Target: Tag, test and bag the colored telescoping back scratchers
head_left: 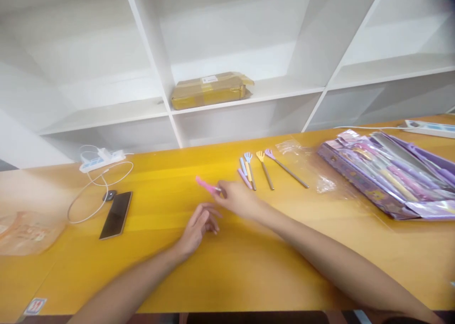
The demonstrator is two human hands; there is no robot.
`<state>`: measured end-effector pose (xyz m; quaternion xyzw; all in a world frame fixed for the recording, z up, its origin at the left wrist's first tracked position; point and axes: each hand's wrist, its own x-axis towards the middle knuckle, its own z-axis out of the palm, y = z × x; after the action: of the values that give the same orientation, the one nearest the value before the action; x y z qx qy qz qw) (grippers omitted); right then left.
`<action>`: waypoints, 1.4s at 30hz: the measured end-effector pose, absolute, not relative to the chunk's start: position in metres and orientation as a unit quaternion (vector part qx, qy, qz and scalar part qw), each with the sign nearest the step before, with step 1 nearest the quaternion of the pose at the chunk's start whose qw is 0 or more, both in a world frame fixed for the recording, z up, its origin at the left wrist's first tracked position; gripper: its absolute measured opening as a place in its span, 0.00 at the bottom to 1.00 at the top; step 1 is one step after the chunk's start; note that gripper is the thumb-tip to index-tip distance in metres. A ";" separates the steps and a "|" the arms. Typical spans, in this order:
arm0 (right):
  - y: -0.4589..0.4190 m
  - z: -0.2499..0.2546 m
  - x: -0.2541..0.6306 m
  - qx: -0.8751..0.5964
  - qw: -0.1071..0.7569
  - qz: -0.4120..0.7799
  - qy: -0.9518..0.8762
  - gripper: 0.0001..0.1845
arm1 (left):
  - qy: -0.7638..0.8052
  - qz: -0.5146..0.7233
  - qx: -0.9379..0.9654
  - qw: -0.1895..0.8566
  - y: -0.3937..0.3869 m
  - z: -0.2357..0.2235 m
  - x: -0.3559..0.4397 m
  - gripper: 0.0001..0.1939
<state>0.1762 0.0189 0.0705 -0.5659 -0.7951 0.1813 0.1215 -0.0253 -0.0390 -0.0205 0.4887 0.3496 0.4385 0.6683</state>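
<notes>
My right hand (236, 199) pinches a small pink stick-like item (206, 185) just above the yellow table (249, 262), its pink end pointing left. My left hand (199, 227) hovers below it with fingers loosely curled and apart, holding nothing. Right of my right hand lie several small pastel rake-headed sticks (265, 168) side by side, blue, yellow and purple, with thin metal handles.
A stack of purple packaged sets (387, 177) and a clear plastic bag (313, 167) lie at the right. A black phone (116, 214), a white cable and power strip (101, 159) sit at the left. A brown parcel (209, 90) rests on the white shelf behind.
</notes>
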 end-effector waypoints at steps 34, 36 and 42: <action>-0.017 0.012 0.237 -0.420 0.552 0.587 -0.417 0.30 | 0.388 0.232 0.678 0.580 -0.051 0.008 -0.023 0.23; -0.018 0.011 0.236 -0.432 0.537 0.586 -0.427 0.31 | 0.393 0.231 0.678 0.576 -0.051 0.008 -0.023 0.23; -0.023 0.011 0.234 -0.439 0.519 0.573 -0.458 0.31 | 0.387 0.228 0.679 0.581 -0.051 0.007 -0.024 0.22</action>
<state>0.2336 -0.0226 0.0108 -0.4392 -0.4576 0.5734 0.5186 -0.0237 -0.0507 0.0068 0.6791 0.3869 0.2283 0.5806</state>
